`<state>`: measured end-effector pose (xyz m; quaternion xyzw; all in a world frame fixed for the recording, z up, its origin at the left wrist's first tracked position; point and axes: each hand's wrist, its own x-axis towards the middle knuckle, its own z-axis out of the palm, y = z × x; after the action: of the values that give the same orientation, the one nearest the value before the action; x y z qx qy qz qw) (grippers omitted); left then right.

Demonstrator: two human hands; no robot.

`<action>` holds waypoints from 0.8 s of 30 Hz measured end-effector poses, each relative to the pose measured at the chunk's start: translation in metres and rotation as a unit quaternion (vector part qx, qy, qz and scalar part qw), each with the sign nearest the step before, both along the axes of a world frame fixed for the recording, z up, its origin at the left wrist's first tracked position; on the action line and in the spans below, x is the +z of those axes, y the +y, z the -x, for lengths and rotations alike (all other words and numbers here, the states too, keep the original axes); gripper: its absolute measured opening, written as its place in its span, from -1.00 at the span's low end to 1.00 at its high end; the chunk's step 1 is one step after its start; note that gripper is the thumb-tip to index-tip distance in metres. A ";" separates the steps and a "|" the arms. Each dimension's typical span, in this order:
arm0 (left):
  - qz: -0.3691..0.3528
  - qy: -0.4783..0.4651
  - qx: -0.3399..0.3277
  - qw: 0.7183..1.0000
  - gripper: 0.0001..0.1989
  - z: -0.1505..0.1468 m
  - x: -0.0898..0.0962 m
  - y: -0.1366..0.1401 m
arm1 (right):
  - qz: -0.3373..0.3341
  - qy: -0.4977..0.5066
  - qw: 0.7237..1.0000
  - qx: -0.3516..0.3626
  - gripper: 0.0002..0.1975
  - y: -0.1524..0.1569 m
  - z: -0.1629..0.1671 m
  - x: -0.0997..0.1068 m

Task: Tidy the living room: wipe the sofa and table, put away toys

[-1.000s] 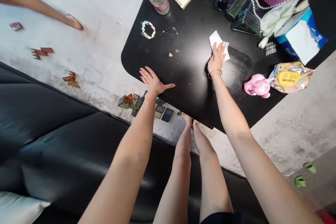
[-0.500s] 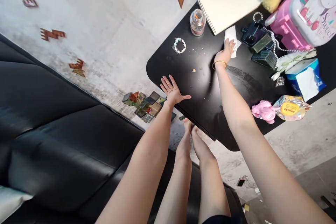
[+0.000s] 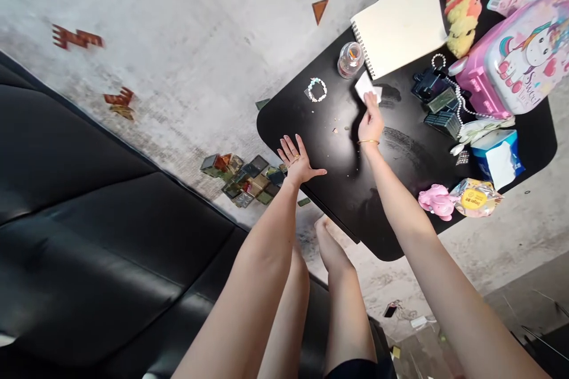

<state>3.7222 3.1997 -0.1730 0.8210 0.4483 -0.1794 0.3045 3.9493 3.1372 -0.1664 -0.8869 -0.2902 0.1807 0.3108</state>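
My right hand (image 3: 371, 121) has its fingers on a folded white tissue (image 3: 366, 86), pressed to the black tabletop (image 3: 395, 189) just below a glass jar (image 3: 350, 60). Small crumbs (image 3: 335, 130) lie scattered to the left of that hand. Dull smear marks (image 3: 406, 145) show on the table to its right. At the table's near left edge, my left hand (image 3: 299, 161) is open, fingers spread, holding nothing. A beaded bracelet (image 3: 317, 89) lies beyond it.
A spiral sketchbook (image 3: 402, 23), plush toy (image 3: 462, 12), pink unicorn case (image 3: 511, 59), tissue pack (image 3: 500, 157) and pink toy (image 3: 438, 201) occupy the table's far and right sides. Magnetic tiles (image 3: 251, 180) lie on the floor beside the black sofa (image 3: 111, 237).
My right hand has moved the tissue left across the table, toward the glass jar. My left hand stays spread at the edge. The camera view has shifted slightly.
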 end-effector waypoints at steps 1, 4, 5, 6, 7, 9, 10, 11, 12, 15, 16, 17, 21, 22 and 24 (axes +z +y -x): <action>0.002 -0.011 0.009 1.000 0.55 0.000 0.000 0.000 | 0.003 -0.003 1.000 -0.006 -0.38 0.006 -0.007 -0.001; 0.008 -0.076 0.043 0.996 0.44 0.003 -0.002 -0.002 | 0.037 -0.015 0.999 0.002 -0.36 0.028 -0.022 -0.005; 0.010 -0.103 0.054 0.993 0.41 0.004 -0.003 -0.002 | 0.053 -0.022 0.998 0.006 -0.35 0.034 -0.023 -0.006; 0.012 -0.128 0.066 0.990 0.39 0.005 -0.004 -0.003 | 0.065 -0.026 0.997 0.014 -0.34 0.038 -0.022 -0.007; 0.012 -0.146 0.075 0.986 0.39 0.006 -0.005 -0.003 | 0.072 -0.026 0.997 0.025 -0.33 0.040 -0.021 -0.007; 0.007 -0.146 0.077 0.986 0.41 0.006 -0.006 -0.003 | 0.070 -0.007 0.995 0.065 -0.32 0.038 -0.014 -0.007; 0.003 -0.123 0.066 0.990 0.43 0.005 -0.006 -0.003 | 0.063 0.009 0.994 0.091 -0.31 0.034 -0.010 -0.006; -0.001 -0.090 0.047 0.995 0.46 0.004 -0.005 -0.002 | 0.054 0.026 0.991 0.116 -0.31 0.028 -0.006 -0.006; -0.004 -0.051 0.024 0.998 0.49 0.002 -0.003 -0.002 | 0.044 0.044 0.989 0.138 -0.31 0.020 -0.001 -0.007; 0.003 0.045 -0.028 0.999 0.54 -0.006 0.010 -0.001 | -0.002 0.100 0.980 0.171 -0.35 -0.010 0.011 -0.007; 0.008 0.062 -0.035 0.997 0.53 -0.010 0.017 -0.001 | -0.018 0.118 0.978 0.173 -0.39 -0.021 0.016 -0.005; 0.014 0.077 -0.037 0.996 0.53 -0.014 0.024 -0.001 | -0.033 0.134 0.976 0.170 -0.44 -0.030 0.020 -0.002; 0.045 0.059 -0.034 0.997 0.39 -0.027 0.058 0.006 | -0.043 0.115 0.987 0.101 -0.67 -0.026 0.041 0.028; 0.055 0.042 -0.045 0.997 0.32 -0.029 0.066 0.012 | -0.031 0.094 0.992 0.073 -0.72 -0.011 0.045 0.036; 0.073 -0.008 -0.085 0.994 0.13 -0.030 0.075 0.027 | 0.008 0.062 0.998 0.010 -0.74 0.032 0.048 0.047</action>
<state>3.7523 3.2262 -0.0979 0.8331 0.3604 -0.2304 0.3506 3.9012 3.1690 -0.1197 -0.8737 -0.2774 0.2407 0.3189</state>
